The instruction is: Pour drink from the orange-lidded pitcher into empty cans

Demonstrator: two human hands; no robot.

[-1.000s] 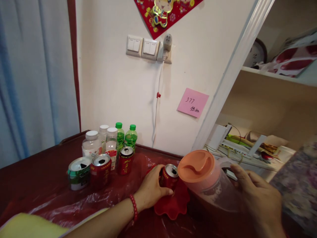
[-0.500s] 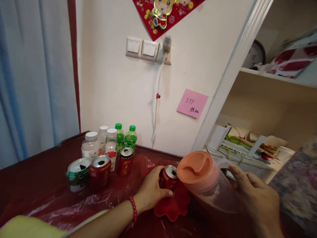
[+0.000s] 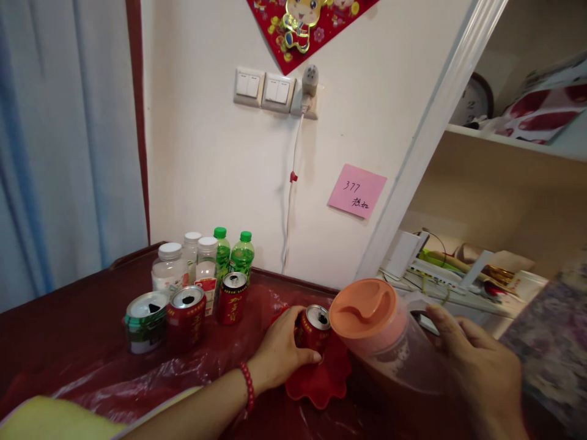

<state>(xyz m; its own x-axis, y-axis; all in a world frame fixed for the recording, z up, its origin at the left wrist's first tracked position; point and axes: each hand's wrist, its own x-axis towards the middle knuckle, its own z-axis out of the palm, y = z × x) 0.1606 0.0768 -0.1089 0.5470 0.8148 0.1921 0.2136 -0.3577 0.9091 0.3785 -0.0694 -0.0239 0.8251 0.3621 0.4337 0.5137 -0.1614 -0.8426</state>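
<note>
My left hand [image 3: 287, 351], with a red bead bracelet on its wrist, is wrapped round a red drink can [image 3: 314, 333]. The can stands upright, its top opened, on a red scalloped dish [image 3: 321, 388]. My right hand [image 3: 481, 366] grips the handle of a clear plastic pitcher [image 3: 408, 360] with an orange lid [image 3: 364, 308]. The pitcher is tilted to the left, its lid end close beside the can's opening. Some liquid shows inside it; whether any is flowing out I cannot tell.
Left of my hands stand a green can [image 3: 145, 324], two red cans, several white-capped clear jars [image 3: 169, 269] and two green bottles [image 3: 242, 253]. Clear plastic film covers the dark red table [image 3: 68, 305]. A wall is behind, with cluttered shelves [image 3: 513, 146] at the right.
The pitcher and my right hand have shifted very slightly to the right. My left hand and the can keep their place.
</note>
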